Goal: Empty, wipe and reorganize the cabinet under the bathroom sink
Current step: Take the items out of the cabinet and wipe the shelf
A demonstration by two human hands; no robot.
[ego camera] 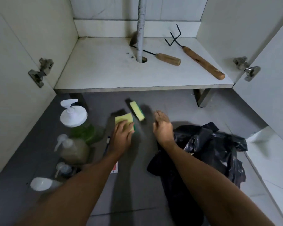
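Yellow sponge (123, 119) under L hand (123, 134) grip, curled on it; R hand (162, 126) loose, holding nothing

The cabinet (104, 69) stands open, doors swung wide, its white floor panel smudged with dark specks around the drain pipe (140, 28). On that panel lie two wooden-handled tools: a three-pronged hand rake (201, 61) toward the right and a small trowel (167, 59) (blade behind the pipe). On the grey floor in front lie two yellow-green sponges (136, 110).
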